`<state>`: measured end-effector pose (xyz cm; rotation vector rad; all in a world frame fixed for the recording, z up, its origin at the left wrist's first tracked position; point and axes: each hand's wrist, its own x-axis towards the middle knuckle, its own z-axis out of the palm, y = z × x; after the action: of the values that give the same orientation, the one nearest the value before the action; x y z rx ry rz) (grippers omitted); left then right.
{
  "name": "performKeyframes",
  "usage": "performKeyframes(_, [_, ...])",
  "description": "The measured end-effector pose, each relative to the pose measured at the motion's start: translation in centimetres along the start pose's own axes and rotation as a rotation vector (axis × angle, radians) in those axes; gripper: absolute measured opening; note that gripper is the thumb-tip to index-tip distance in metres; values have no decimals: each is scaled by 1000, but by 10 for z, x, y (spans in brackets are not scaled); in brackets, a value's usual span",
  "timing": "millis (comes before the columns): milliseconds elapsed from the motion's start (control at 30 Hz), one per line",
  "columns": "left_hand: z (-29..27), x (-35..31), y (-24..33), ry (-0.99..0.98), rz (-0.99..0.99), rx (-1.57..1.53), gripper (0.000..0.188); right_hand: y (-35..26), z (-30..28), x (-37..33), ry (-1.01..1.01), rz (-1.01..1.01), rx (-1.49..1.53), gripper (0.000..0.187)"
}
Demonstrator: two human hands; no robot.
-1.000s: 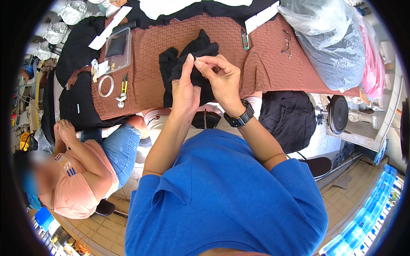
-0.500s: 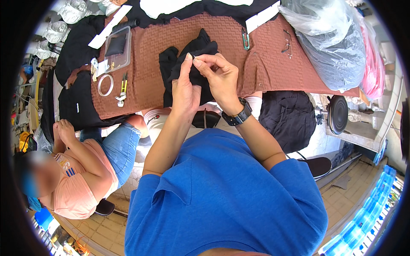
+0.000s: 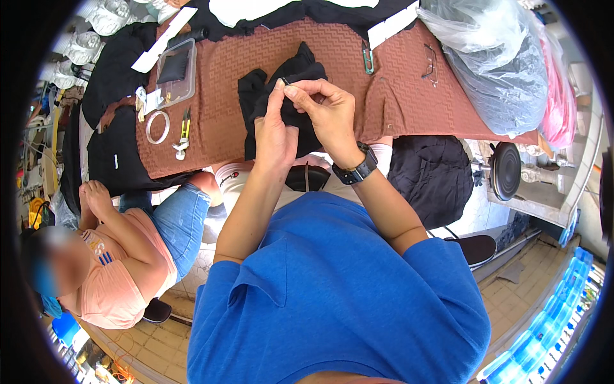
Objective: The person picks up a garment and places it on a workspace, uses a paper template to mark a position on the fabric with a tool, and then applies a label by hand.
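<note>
A crumpled piece of black cloth [image 3: 300, 63] lies on the brown-covered table, just beneath and behind my hands. My left hand [image 3: 276, 131] is closed, its thumb and fingertips pinched together over the cloth. Close by on the right, my right hand [image 3: 327, 114] also pinches, its thumb and index fingertips almost meeting those of the left. Between the fingertips shows a small dark sliver, too small to name. Whether each hand also grips some of the cloth is hidden by the fingers.
A clear plastic box [image 3: 187, 86], a tape roll [image 3: 149, 134] and a yellow cutter [image 3: 186, 125] lie left. Green thread snips [image 3: 367, 59] and eyeglasses [image 3: 430, 67] lie right, near a large plastic bag [image 3: 499, 70]. A seated person [image 3: 131, 269] is at my left.
Both hands have shifted very slightly left, and the small dark sliver between the fingertips shows more. The cloth has hardly moved.
</note>
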<state>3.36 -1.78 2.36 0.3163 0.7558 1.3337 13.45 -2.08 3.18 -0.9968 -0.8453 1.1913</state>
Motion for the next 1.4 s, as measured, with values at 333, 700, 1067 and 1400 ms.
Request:
performKeyframes(333, [4, -4, 6, -25, 71, 84, 30, -9, -16, 2, -63, -123, -213, 23])
performKeyframes(700, [10, -10, 16, -106, -49, 98, 31, -32, -42, 36, -377, -363, -617, 9])
performKeyframes(1067, [5, -10, 18, -165, -66, 141, 38, -45, -56, 44, -461, -397, -620, 21])
performKeyframes(1400, [8, -9, 13, -117, -45, 127, 24, -46, -48, 34, -439, -350, -664, 14])
